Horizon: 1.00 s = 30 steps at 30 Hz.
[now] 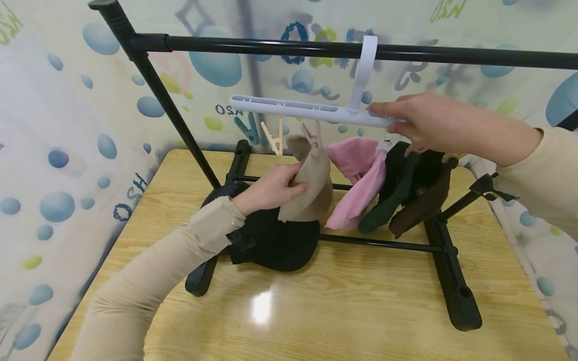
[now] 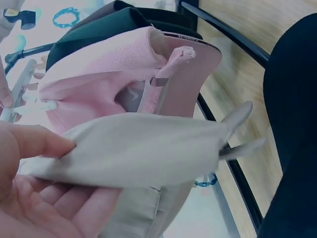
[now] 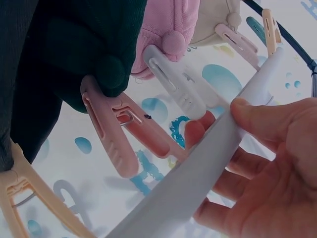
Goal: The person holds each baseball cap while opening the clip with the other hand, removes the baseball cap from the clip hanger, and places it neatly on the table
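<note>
Nearest, below the pale hanger [image 1: 289,107], the worktop [image 1: 361,301] carries a black cap [image 1: 289,248], which lies beneath and forward of the hanger's left half, with no clip visible on it. Above that cap, under the hanger's left half, the person's left grip [image 1: 273,188] grasps the beige cap [image 1: 313,185], thumb on one side of the cloth and fingers on the other, probably to steady it where it dangles from a pale pink clip [image 1: 314,141]. Further right under the hanger hang the pink cap [image 1: 354,200], the dark green cap [image 1: 384,210] and a dark brown cap [image 1: 420,205]; the pink and green ones are clipped near the crown button, which lets their brims hang down. At the hanger's right end the right grip [image 1: 429,123] is closed round the bar, likely to stop it tipping or swinging. Under the hanger's left end, a teal clip [image 1: 245,130] and a cream clip [image 1: 274,145] hold nothing. Over the hanger runs the black rail [image 1: 271,47], where its hook sits so the rail takes the weight.
</note>
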Each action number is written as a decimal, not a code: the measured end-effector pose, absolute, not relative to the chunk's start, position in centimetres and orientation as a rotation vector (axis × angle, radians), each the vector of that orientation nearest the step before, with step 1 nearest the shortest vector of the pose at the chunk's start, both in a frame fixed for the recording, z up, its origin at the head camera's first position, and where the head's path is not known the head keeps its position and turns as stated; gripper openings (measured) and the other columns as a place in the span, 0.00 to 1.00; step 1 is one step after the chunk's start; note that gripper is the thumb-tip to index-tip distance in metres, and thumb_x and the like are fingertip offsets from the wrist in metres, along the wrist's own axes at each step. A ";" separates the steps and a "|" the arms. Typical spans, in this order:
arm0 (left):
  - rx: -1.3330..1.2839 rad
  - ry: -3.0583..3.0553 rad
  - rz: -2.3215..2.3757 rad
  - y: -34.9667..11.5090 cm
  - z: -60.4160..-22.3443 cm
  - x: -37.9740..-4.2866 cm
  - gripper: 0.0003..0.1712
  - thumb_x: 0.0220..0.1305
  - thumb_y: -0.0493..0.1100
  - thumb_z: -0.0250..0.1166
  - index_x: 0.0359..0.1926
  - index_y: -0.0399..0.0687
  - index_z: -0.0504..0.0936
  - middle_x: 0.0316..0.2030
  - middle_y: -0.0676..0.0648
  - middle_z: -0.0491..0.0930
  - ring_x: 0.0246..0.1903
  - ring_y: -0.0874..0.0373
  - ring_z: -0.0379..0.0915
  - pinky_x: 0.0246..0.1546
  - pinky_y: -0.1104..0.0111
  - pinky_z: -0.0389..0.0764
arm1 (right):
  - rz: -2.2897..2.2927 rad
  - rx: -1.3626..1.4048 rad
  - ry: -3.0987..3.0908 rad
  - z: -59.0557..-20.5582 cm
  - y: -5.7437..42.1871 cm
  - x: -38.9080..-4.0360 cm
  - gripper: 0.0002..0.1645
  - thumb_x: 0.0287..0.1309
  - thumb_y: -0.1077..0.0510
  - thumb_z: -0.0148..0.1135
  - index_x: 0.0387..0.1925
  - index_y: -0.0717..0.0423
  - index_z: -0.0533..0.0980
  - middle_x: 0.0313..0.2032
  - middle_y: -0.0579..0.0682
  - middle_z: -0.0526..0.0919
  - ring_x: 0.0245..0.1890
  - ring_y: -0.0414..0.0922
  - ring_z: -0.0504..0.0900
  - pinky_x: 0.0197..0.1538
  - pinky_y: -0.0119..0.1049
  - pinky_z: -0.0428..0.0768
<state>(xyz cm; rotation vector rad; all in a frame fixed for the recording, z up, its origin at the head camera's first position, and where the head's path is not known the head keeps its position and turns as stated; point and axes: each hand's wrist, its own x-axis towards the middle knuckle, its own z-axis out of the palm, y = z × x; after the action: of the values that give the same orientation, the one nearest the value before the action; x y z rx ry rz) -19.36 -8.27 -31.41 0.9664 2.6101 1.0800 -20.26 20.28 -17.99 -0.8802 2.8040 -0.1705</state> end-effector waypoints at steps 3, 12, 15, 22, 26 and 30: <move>0.973 2.618 1.078 -8.5 -31.3 -19.3 0.10 0.66 0.34 0.57 0.27 0.42 0.70 0.18 0.48 0.65 0.17 0.58 0.60 0.25 0.68 0.64 | -0.167 -0.889 2.801 -17.9 20.3 -20.2 0.33 0.69 0.65 0.53 0.72 0.59 0.57 0.51 0.68 0.75 0.26 0.46 0.84 0.29 0.39 0.81; 0.967 2.654 1.046 -8.9 -31.3 -19.2 0.11 0.68 0.32 0.54 0.26 0.42 0.69 0.17 0.48 0.63 0.14 0.58 0.59 0.22 0.68 0.62 | -0.159 -0.924 2.793 -18.0 20.6 -20.1 0.34 0.68 0.65 0.54 0.72 0.60 0.57 0.49 0.66 0.76 0.23 0.41 0.82 0.26 0.34 0.79; 0.980 2.666 1.037 -8.9 -31.4 -19.3 0.12 0.68 0.32 0.54 0.26 0.42 0.68 0.17 0.48 0.63 0.14 0.58 0.58 0.22 0.68 0.62 | -0.157 -0.944 2.798 -18.0 20.6 -20.1 0.33 0.68 0.65 0.55 0.71 0.60 0.58 0.49 0.66 0.76 0.23 0.41 0.82 0.26 0.33 0.79; 0.980 2.698 1.011 -8.7 -31.3 -19.4 0.10 0.67 0.32 0.54 0.27 0.42 0.70 0.18 0.47 0.65 0.15 0.57 0.62 0.22 0.68 0.63 | -0.085 -1.010 2.864 -18.4 20.8 -19.7 0.33 0.67 0.62 0.57 0.71 0.58 0.59 0.44 0.63 0.79 0.21 0.40 0.81 0.24 0.37 0.76; 0.961 2.714 0.992 -8.6 -31.2 -19.5 0.09 0.68 0.33 0.55 0.28 0.41 0.70 0.19 0.47 0.66 0.18 0.56 0.64 0.24 0.67 0.65 | -0.109 -1.033 2.924 -18.5 20.7 -18.9 0.31 0.66 0.62 0.58 0.68 0.59 0.62 0.43 0.62 0.79 0.22 0.41 0.82 0.24 0.38 0.76; 0.947 2.713 0.981 -8.7 -31.1 -19.5 0.07 0.68 0.33 0.55 0.30 0.40 0.71 0.21 0.47 0.66 0.20 0.55 0.65 0.25 0.66 0.66 | -0.164 -1.216 3.132 -18.7 20.1 -17.6 0.24 0.61 0.64 0.62 0.59 0.63 0.71 0.42 0.63 0.79 0.26 0.48 0.81 0.27 0.45 0.77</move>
<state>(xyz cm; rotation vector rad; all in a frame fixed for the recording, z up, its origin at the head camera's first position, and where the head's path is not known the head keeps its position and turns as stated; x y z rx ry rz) -19.50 -8.69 -31.12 0.9474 2.7133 0.9812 -17.63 20.06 -18.67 -1.2157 3.1322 -0.1641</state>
